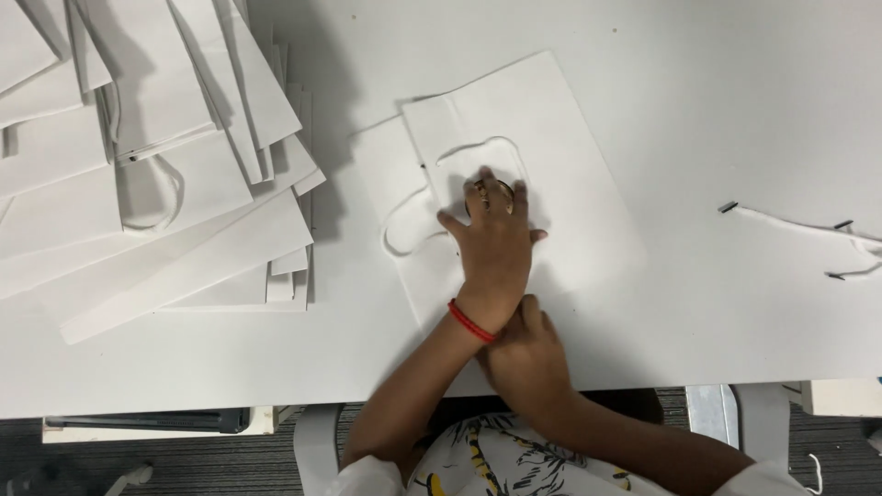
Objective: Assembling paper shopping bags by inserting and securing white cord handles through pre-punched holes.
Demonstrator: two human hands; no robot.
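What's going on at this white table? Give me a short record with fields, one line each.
Surface: white table
Left hand: pressed flat on a white paper bag; red bracelet on its wrist
Right hand: under the left wrist, at the bag's near edge
Left of bag: pile of flat white bags
Right: loose white cord handles

bag [551, 156]: matt white paper, smooth | handles [409, 230]: white cord | stack [156, 165] upper left: same matt paper | surface [735, 110]: smooth matt white
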